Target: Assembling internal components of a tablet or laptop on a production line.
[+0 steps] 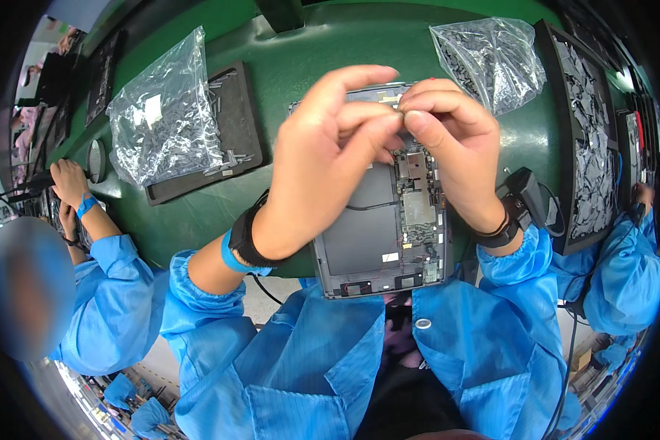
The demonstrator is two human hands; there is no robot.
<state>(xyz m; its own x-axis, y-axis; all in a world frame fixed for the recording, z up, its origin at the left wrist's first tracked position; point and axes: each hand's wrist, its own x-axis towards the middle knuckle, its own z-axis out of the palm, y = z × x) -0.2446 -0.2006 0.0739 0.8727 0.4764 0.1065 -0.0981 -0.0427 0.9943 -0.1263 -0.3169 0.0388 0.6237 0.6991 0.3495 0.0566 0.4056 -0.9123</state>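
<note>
My left hand [317, 165] and my right hand [458, 136] meet above the far part of an opened tablet-like device [356, 238]. The thumb and forefinger of each are pinched together, tip against tip. Whatever lies between them is too small or hidden to make out. Beneath my hands, the device lies with its inside up, showing a large dark grey panel on the left and a circuit board [419, 209] along the right. My hands cover much of its far end. A black strap circles each wrist, with a blue band beside the left one.
Left of the device, a clear bag of small dark grey parts [165, 136] rests on a dark foam tray [243, 117]. A similar bag [488, 62] lies at far right, beside a black-framed tray [565, 139] of grey pieces. Co-workers in blue sit on both sides; one's hand [70, 182] shows left.
</note>
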